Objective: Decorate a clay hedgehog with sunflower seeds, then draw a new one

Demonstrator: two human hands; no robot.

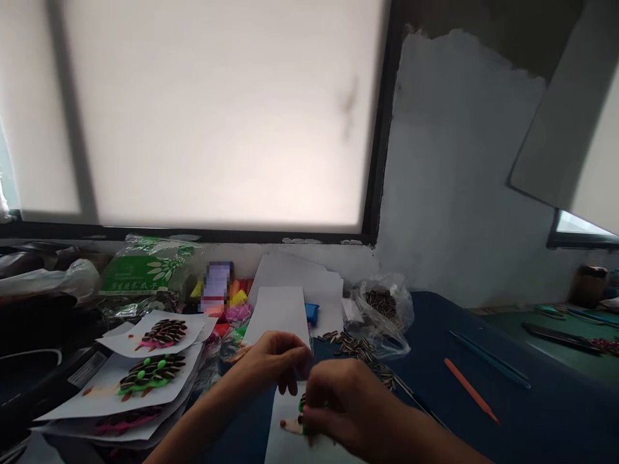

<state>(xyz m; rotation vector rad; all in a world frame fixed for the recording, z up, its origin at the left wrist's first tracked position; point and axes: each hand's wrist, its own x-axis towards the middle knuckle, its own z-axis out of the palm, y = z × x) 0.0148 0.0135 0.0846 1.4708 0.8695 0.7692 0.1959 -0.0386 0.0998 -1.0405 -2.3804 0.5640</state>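
Note:
A sheet of white paper [285,448] lies in front of me with a small hedgehog picture [293,425] on it, made of a pale clay snout and dark seeds edged in green. My right hand [343,396] is over the picture with its fingers closed in a pinch, hiding most of the body. Whatever it holds is hidden. Just beyond the picture, my left hand [280,361] hovers with curled fingers pressed together near the right hand; what they hold, if anything, cannot be made out. Loose striped sunflower seeds [351,345] are scattered behind both hands.
Finished seed hedgehogs on paper [155,377] are stacked at left. Behind are a green seed packet [140,274], a phone [216,283], blank sheets [278,312] and a clear bag of seeds [382,306]. An orange clay tool [471,390] and a blue one [491,359] lie right.

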